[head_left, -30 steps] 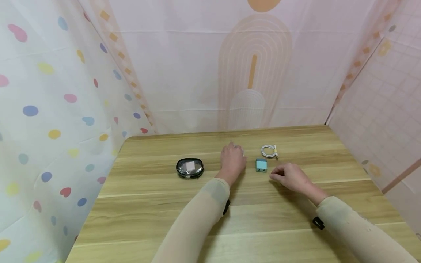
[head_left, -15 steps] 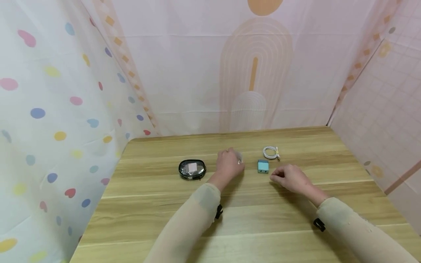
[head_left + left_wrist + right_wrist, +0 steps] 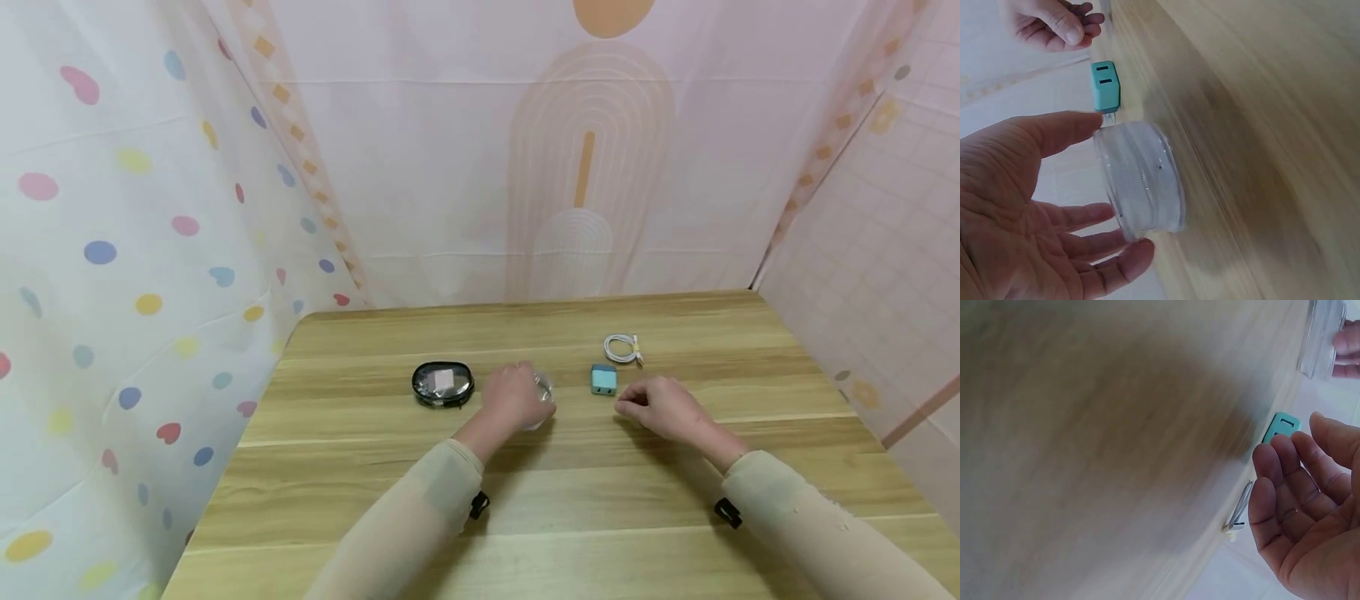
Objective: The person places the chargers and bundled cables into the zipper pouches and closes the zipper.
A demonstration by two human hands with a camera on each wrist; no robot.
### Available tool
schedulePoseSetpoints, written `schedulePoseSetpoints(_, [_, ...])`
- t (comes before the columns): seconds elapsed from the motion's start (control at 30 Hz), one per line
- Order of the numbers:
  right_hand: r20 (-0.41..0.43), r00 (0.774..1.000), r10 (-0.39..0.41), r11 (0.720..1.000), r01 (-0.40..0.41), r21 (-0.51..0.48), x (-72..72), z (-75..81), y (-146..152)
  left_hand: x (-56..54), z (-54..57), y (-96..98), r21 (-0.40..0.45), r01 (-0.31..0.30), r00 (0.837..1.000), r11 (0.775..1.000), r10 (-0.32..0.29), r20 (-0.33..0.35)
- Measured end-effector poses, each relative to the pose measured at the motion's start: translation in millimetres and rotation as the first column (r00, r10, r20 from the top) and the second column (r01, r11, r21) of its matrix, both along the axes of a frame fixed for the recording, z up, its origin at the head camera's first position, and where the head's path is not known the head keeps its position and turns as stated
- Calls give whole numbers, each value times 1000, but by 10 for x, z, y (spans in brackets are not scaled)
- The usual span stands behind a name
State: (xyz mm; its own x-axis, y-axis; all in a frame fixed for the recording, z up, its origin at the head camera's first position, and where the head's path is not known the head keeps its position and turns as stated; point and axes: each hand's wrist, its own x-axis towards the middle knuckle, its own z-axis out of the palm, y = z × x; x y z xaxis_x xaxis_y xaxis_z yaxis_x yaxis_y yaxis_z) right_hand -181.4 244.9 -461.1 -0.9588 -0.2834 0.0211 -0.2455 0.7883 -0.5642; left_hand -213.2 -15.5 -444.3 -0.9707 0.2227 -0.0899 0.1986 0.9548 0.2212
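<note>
My left hand (image 3: 513, 398) grips a short, round, clear plastic container (image 3: 1141, 178), with the thumb on one side and the fingers on the other. In the left wrist view the container looks whitish, and I cannot tell what is inside. My right hand (image 3: 660, 404) hangs just over the table, fingers loosely curled, with nothing in it. Close to its fingertips stands a teal charger plug (image 3: 603, 380) with two USB ports, lying between the two hands. Behind the charger is a coiled white cable (image 3: 621, 348) with a yellow tie.
An oval black-rimmed pouch (image 3: 442, 383) with a clear top lies left of my left hand. All of it rests on a wood-grain table (image 3: 570, 517). Patterned curtains (image 3: 420, 167) hang behind the table and along both sides.
My left hand has drawn the clear container a little toward me, so more of it shows beside the fingers. My right hand stays put. The head view has shifted slightly.
</note>
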Motion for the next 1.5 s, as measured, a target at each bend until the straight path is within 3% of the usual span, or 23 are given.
schedulePoseSetpoints(0.13, [13, 1000, -9, 1000, 9, -3, -2, 1, 5, 71, 16, -68, -13, 56, 998, 998, -56, -24])
schedulePoseSetpoints(0.23, [31, 999, -18, 1000, 18, -9, 3, 1, 12, 121, 11, -148, 32, 60, 998, 998, -59, -21])
schedulePoseSetpoints(0.33, [45, 999, -18, 1000, 19, -9, 2, 0, 26, 113, -160, -270, 57, 19, 999, 998, -17, -50])
schedulePoseSetpoints(0.43, [53, 998, -20, 1000, 21, -8, -2, 7, 44, 189, -177, -375, 81, -19, 998, 997, 24, -59])
schedulePoseSetpoints(0.53, [32, 999, -21, 1000, 21, -3, -27, 33, 68, 312, -110, -441, 109, -44, 998, 993, 49, -48])
schedulePoseSetpoints(0.57, [18, 1000, -23, 1000, 23, 1, -45, 51, 73, 372, -37, -450, 115, -53, 998, 992, 58, -35])
schedulePoseSetpoints(0.77, [-28, 995, -99, 991, 101, 91, -295, 274, 36, 464, -57, -501, 47, -61, 993, 997, 65, -101])
schedulePoseSetpoints(0.93, [14, 989, -148, 963, 141, 230, -639, 447, -60, 473, -91, -502, 22, -64, 988, 998, 67, -140])
schedulePoseSetpoints(1.13, [53, 969, -242, 898, 203, 390, -997, 463, -186, 471, -131, -496, 24, -58, 991, 998, 61, -118])
schedulePoseSetpoints(1.3, [62, 955, -289, 850, 226, 475, -1170, 429, -285, 501, -117, -474, 33, -56, 993, 998, 59, -104])
schedulePoseSetpoints(1.5, [70, 951, -302, 804, 215, 554, -1245, 352, -369, 527, -101, -444, 61, -72, 995, 996, 76, -70])
